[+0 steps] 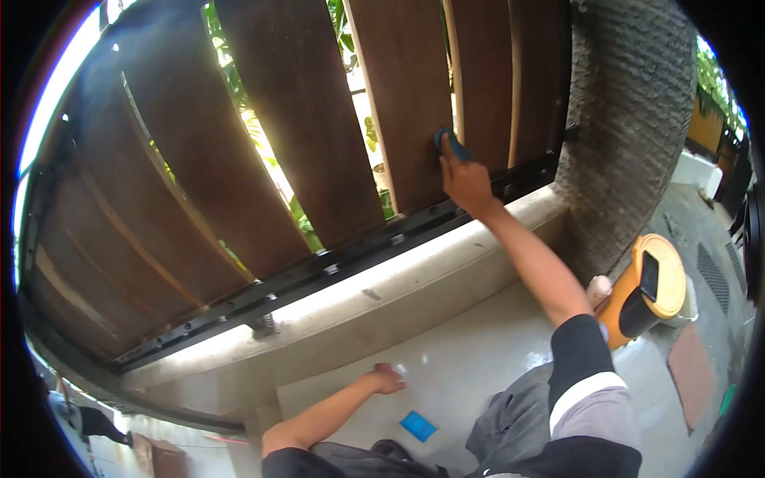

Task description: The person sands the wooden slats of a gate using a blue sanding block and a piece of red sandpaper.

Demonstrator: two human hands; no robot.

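Note:
My right hand [468,185] reaches up to the brown wooden slats [402,103] of a gate or fence. Its fingers are closed on a small dark blue-green pad [456,148], which lies against one slat near a gap; its exact kind is hard to make out. Low over the pale floor hangs my left hand [388,378], holding nothing, its fingers loosely apart. A flat blue packet or sheet [418,425] lies on the floor just below that hand.
A black metal rail [331,269] runs under the slats, above a pale ledge [430,267]. To the right stand a rough stone pillar [629,119] and a yellow-orange container [625,315] with a phone [650,275] on its lid. A cardboard box [159,458] sits at lower left.

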